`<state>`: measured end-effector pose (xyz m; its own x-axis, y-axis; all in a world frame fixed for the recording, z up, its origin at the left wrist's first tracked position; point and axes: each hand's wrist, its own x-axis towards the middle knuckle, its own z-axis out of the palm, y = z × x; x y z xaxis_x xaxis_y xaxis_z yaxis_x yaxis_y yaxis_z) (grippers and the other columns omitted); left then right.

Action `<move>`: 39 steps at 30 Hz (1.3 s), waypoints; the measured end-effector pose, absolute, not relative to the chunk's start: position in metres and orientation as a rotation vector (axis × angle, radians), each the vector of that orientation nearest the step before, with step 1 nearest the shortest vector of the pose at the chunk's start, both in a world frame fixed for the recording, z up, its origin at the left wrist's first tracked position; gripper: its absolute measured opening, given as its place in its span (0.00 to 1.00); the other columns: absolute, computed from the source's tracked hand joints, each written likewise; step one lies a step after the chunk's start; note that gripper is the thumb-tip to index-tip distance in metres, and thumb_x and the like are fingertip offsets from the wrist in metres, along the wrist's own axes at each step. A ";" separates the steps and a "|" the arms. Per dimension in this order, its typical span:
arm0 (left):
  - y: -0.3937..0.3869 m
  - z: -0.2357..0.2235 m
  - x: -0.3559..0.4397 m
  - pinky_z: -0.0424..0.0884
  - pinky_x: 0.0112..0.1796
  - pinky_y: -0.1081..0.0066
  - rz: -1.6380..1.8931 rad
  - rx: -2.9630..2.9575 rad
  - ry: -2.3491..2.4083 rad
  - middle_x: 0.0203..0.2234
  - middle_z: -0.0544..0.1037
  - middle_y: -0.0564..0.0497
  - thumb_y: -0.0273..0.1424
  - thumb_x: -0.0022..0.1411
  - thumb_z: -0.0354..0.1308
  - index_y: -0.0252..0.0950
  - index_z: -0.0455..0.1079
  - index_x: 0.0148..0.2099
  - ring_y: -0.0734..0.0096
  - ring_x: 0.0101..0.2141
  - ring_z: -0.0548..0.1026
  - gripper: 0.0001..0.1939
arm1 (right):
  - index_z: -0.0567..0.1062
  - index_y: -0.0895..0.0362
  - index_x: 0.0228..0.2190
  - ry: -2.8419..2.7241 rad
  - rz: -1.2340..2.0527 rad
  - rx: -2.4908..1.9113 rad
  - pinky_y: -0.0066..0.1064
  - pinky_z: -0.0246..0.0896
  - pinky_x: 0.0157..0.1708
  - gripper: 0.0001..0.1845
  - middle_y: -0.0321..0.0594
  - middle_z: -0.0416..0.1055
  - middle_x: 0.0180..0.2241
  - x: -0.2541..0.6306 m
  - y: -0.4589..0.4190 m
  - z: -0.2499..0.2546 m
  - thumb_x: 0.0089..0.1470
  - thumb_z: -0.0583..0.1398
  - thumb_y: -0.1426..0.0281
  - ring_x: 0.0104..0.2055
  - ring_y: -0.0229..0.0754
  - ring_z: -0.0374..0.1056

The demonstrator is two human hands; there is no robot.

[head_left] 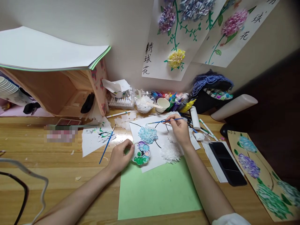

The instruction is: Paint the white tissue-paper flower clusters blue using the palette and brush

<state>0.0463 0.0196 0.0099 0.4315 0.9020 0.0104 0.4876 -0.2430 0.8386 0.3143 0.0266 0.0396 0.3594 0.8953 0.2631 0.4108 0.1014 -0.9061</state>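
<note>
My right hand (180, 130) pinches a thin blue paintbrush (161, 121), whose tip points left above a blue paper-petal flower (148, 134). That flower sits on a white sheet (150, 163) marked with dark painted stems. A white textured flower (170, 153) lies on the sheet below my right wrist, partly covered by it. With thumb and fingers closed on its left edge, my left hand (120, 156) holds a small round paint palette (142, 159) with green, blue and purple wells. The palette overlaps the sheet's left side.
A green sheet (159, 193) lies beneath. Left are another paintbrush (107, 143) and paint-smeared paper (90, 142). Behind stand a bowl (143, 106), a paper cup (163, 105) and paint bottles (178, 102). Right are a black phone-like slab (227, 162) and a flower picture (257, 175).
</note>
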 end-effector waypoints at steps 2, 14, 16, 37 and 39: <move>0.020 0.010 0.047 0.62 0.30 0.72 0.656 1.875 1.177 0.25 0.75 0.54 0.37 0.65 0.50 0.39 0.64 0.30 0.71 0.27 0.71 0.12 | 0.72 0.54 0.30 -1.252 0.573 -1.501 0.38 0.65 0.41 0.07 0.36 0.75 0.27 0.315 0.027 0.039 0.56 0.55 0.69 0.34 0.43 0.74; 0.020 0.006 0.046 0.63 0.31 0.72 0.662 1.858 1.175 0.25 0.74 0.54 0.37 0.65 0.50 0.38 0.64 0.31 0.72 0.27 0.70 0.11 | 0.72 0.54 0.29 -1.296 0.582 -1.499 0.38 0.63 0.41 0.07 0.36 0.74 0.27 0.312 0.027 0.041 0.55 0.55 0.69 0.34 0.43 0.73; 0.020 0.006 0.047 0.62 0.31 0.73 0.662 1.857 1.174 0.25 0.73 0.54 0.37 0.65 0.50 0.38 0.64 0.31 0.72 0.27 0.70 0.11 | 0.73 0.54 0.29 -1.297 0.567 -1.514 0.38 0.62 0.41 0.07 0.36 0.75 0.27 0.311 0.026 0.042 0.55 0.55 0.68 0.35 0.43 0.73; 0.021 0.006 0.047 0.62 0.29 0.73 0.689 1.855 1.171 0.23 0.72 0.55 0.36 0.64 0.50 0.38 0.64 0.30 0.73 0.25 0.69 0.11 | 0.73 0.55 0.29 -1.245 0.567 -1.483 0.36 0.64 0.39 0.08 0.35 0.74 0.26 0.313 0.026 0.044 0.56 0.54 0.68 0.33 0.42 0.73; 0.022 0.005 0.048 0.60 0.27 0.74 0.728 1.834 1.194 0.22 0.70 0.56 0.36 0.64 0.50 0.38 0.64 0.30 0.74 0.24 0.67 0.11 | 0.73 0.55 0.28 -1.215 0.532 -1.428 0.35 0.64 0.36 0.09 0.35 0.74 0.25 0.312 0.024 0.051 0.56 0.54 0.69 0.31 0.41 0.72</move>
